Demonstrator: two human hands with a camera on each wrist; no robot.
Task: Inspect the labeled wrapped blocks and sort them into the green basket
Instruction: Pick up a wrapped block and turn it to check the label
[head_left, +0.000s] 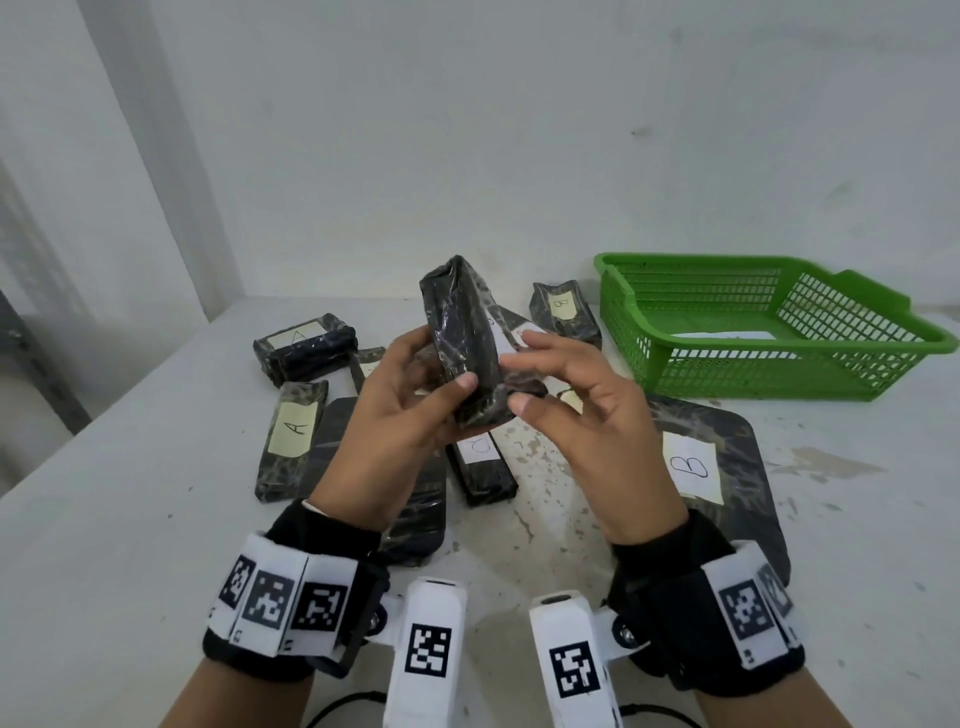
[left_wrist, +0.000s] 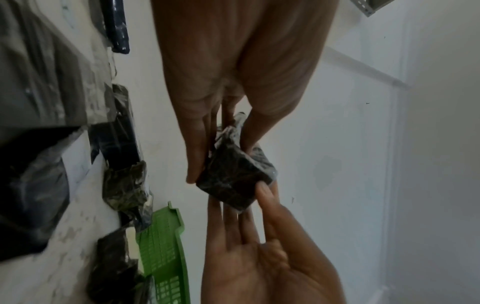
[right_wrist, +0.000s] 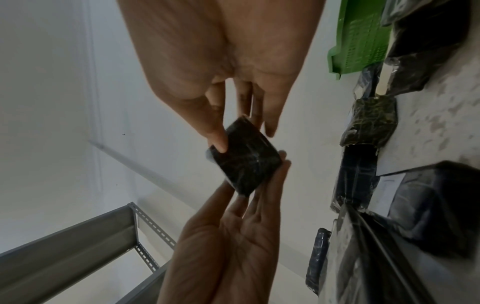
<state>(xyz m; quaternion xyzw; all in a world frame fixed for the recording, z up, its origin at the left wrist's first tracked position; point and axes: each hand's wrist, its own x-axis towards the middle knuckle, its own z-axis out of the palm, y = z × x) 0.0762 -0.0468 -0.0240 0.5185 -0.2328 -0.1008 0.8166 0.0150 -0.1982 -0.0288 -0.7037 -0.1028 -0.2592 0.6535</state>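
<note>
Held block: a black wrapped block (head_left: 465, 340) is held upright above the desk (head_left: 130, 519), between both hands.
Left hand (head_left: 400, 415): curled round the block's lower part.
Right hand (head_left: 587, 421): pinching its lower end.
Green basket (head_left: 769, 332): set at the desk's far right.

Wrapped blocks (head_left: 304, 345) crowd the table (head_left: 130, 519) centre; bare surface lies left; green basket (head_left: 769, 332) stands open far right.
</note>
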